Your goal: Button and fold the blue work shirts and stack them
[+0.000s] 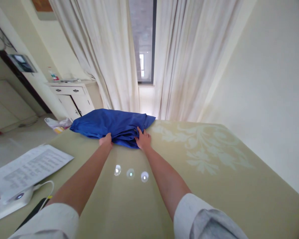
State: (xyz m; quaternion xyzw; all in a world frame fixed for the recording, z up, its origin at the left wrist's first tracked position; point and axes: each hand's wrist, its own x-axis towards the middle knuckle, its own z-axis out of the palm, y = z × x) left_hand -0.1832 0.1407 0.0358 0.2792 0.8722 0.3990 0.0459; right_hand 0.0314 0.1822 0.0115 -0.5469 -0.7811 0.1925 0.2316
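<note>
A blue umbrella [109, 121], loosely closed with its thin fabric in bunched pleats, lies along the far edge of the table. My left hand [106, 140] grips the near side of the fabric, thumb on top and the other fingers mostly hidden. At the right end of the pleats, my right hand [143, 139] holds the gathered folds, its fingers slightly spread over the cloth. No handle shows from here.
The glossy table [139, 205] has a pale floral pattern at right and reflected lights. At left lie a printed sheet [30, 169], a white device [22, 197] with a cable, and a black flat object [33, 214]. Beyond are curtains [109, 49] and a white cabinet [72, 96].
</note>
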